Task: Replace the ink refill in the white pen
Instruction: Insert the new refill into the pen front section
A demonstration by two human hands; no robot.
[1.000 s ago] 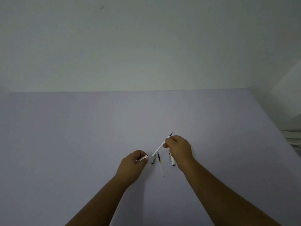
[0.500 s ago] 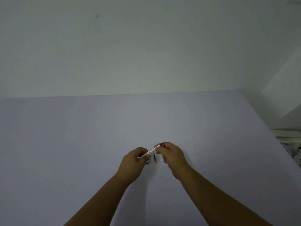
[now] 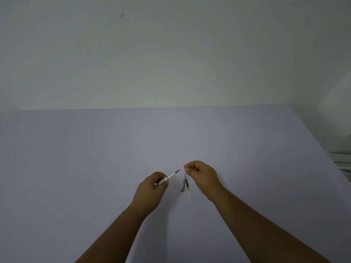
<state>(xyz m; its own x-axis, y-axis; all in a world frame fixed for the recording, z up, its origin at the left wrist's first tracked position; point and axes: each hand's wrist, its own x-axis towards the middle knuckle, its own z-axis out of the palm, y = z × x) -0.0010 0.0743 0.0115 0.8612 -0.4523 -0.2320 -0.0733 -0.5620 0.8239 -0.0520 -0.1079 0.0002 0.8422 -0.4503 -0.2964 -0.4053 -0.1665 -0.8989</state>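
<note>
My left hand (image 3: 152,188) is shut on the white pen barrel (image 3: 164,180), just above the table. A white refill (image 3: 173,174) with a dark tip sticks out of the barrel toward the upper right. My right hand (image 3: 201,175) hovers just right of that tip with its fingers curled shut; I see nothing in them. Between my hands, on the table, lie a short dark pen part (image 3: 183,185) and a second thin refill (image 3: 189,192) with a yellow band, side by side.
The pale lilac table (image 3: 95,168) runs back to a plain wall. Its right edge slants down past a white ledge (image 3: 341,160) at the far right.
My right hand carried the refill left to the barrel in my left hand, then let go. The refill now sits in the barrel, and my right hand has drawn back slightly.
</note>
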